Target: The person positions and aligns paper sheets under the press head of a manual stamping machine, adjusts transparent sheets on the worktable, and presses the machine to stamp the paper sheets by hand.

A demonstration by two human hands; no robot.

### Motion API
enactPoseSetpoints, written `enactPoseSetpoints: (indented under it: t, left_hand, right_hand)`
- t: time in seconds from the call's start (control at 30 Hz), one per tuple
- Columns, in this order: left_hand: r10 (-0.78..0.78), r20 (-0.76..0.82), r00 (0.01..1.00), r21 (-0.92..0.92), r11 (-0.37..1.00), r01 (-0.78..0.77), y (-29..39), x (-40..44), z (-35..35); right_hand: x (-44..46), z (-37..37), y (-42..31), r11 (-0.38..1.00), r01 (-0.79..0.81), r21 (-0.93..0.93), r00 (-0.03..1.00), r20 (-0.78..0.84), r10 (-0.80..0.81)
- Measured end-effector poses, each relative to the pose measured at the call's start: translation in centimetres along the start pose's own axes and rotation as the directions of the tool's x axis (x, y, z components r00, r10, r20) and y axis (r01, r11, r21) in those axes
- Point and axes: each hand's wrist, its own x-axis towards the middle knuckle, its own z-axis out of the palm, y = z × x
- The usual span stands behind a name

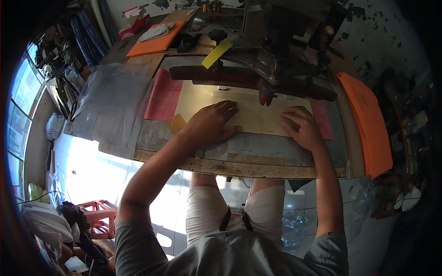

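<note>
A pale yellow sheet (258, 117) lies flat on the worktable beneath a dark machine (271, 60) with a long reddish-brown bar (221, 77). My left hand (212, 123) rests on the sheet's left part, fingers extended and thumb apart, holding nothing that I can see. Over the right part, my right hand (304, 127) touches the sheet with loosely bent, separated fingers and nothing visible in its grasp. Red sheet material (163, 94) shows at the left of the yellow sheet, and a pinkish-red piece (323, 120) at its right. A yellow strip (216, 54) sticks up at the bar.
Stacked orange sheets (368, 124) stand along the table's right side. Clear plastic sheets (110, 101) cover the left side. Farther back, a cloth (159, 32) lies on an orange stack (156, 43). A reddish plastic stool (99, 216) is on the floor, lower left.
</note>
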Motion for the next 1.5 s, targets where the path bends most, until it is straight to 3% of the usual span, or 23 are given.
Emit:
enactPoseSetpoints:
  t: [1.03,1.17,1.27,1.37,1.4,1.5]
  left_hand:
    - [-0.028,0.016,0.999,-0.042,0.999,0.029,-0.2,0.2,0.0]
    - [-0.025,-0.004,1.000,-0.066,0.998,0.025,-0.3,0.2,-0.3]
    - [0.048,-0.162,0.986,0.014,0.999,-0.047,-1.2,0.2,0.0]
    - [0.066,-0.222,0.973,-0.004,0.998,-0.069,-2.0,0.5,-1.9]
    - [0.118,-0.390,0.913,0.035,0.993,-0.113,-2.3,0.7,-2.0]
    - [0.030,-0.502,0.864,0.052,0.999,-0.005,-3.6,0.1,-3.2]
  right_hand:
    - [-0.1,0.0,0.0,1.000,-0.007,-0.008,1.000,-0.008,0.007]
    - [-0.1,-0.2,0.1,1.000,0.000,-0.026,0.997,-0.071,-0.001]
    - [-0.1,-0.5,0.5,0.997,-0.060,-0.037,0.980,-0.192,0.052]
    - [-0.2,-1.1,1.2,0.983,-0.165,-0.083,0.946,-0.294,0.134]
    - [-0.3,-1.2,1.3,0.976,-0.192,-0.100,0.937,-0.315,0.151]
    - [-0.5,-1.5,1.6,0.964,-0.244,-0.110,0.918,-0.347,0.193]
